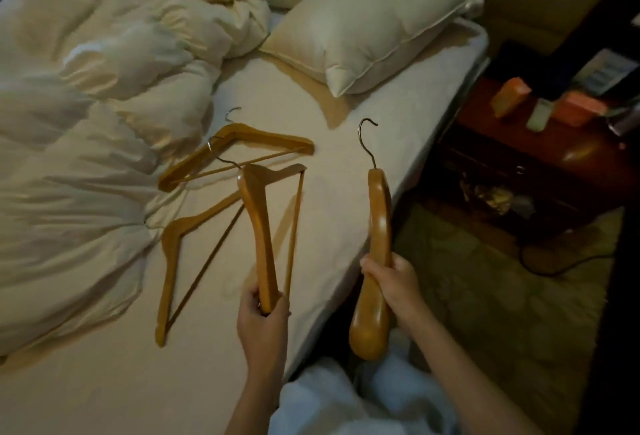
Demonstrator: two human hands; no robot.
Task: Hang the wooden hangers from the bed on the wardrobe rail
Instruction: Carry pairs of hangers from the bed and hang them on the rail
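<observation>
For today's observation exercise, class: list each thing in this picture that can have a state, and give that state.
Barred hanger: gripped at one end by left hand.
Thick hanger: gripped by right hand, hook pointing away.
Far hanger: lying on the bed, unheld.
Near hanger: lying on the bed, unheld.
Duvet: crumpled.
Pillow: lying on bed.

Two brown wood hangers lie flat on the bed (346,192): the far hanger (270,138) and the near hanger (168,268). The left hand (265,317) holds a thin hanger (258,223) by one end, above the bed. The right hand (391,282) holds a fat hanger (379,223) past the bed's edge, with its hook at the top.
</observation>
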